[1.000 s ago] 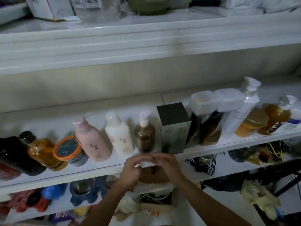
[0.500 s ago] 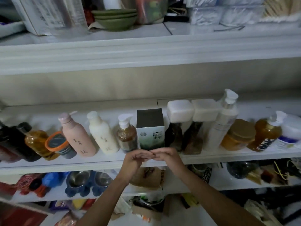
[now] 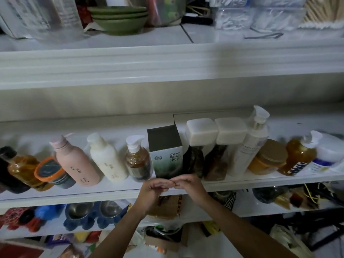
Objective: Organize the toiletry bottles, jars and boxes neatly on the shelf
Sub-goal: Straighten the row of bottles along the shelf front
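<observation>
Box: a tall dark green box [image 3: 166,153] with a flat dark top, a white band and pale lettering on its front face. It stands upright at the front of the shelf [image 3: 111,190], about midway along the row.
Left hand: the left hand [image 3: 154,187] is just below the box's lower edge, fingers bent, tips meeting those of the other hand. Whether it pinches anything cannot be told.
Right hand: the right hand [image 3: 188,183] is just in front of the box's lower right corner, fingers bent likewise. Its grip cannot be told either.
Just left of the box: a small amber pump bottle [image 3: 137,162] with a white pump, close beside the box.
Further left of the box: a cream bottle [image 3: 108,161], then a pink pump bottle [image 3: 77,162], both leaning away in this wide view. Past them are an orange-rimmed jar [image 3: 49,169] and an amber bottle with a dark cap [image 3: 24,168].
Just right of the box: two dark bottles with square white caps [image 3: 202,131], side by side, the nearer one touching or almost touching the box.
Further right of the box: a tall white pump bottle [image 3: 247,151], a gold-lidded amber jar [image 3: 268,159], then an amber pump bottle [image 3: 299,157].
Above the box: stacked green bowls [image 3: 119,17] on the next shelf up.
Below the box: metal bowls in a blue holder [image 3: 93,213], down and to its left.
</observation>
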